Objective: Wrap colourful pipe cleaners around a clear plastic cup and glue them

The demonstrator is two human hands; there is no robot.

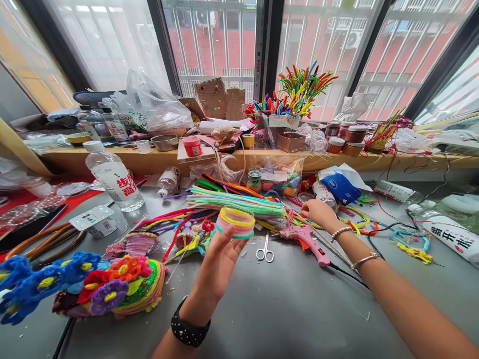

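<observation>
My left hand (219, 264) grips a small round cup (235, 224) wrapped in yellow, pink and teal pipe cleaner, its rim facing up. Past the cup lies a thick bundle of pipe cleaners (239, 200), mostly mint green. My right hand (320, 215) reaches out to the right end of the pile with fingers drawn together among loose strands; whatever they pinch is hidden. Just below that hand rests a pink glue gun (307, 242) with a black cord. Small scissors (265, 250) lie between my two arms on the grey table.
A flower-covered pipe cleaner piece (112, 289) occupies the left front. Clear bottles stand or lie about, one upright bottle (114, 177) at left and one fallen bottle (445, 232) at right. The wooden sill (209, 162) carries jars, tins and a box of colourful pipe cleaners (284, 122).
</observation>
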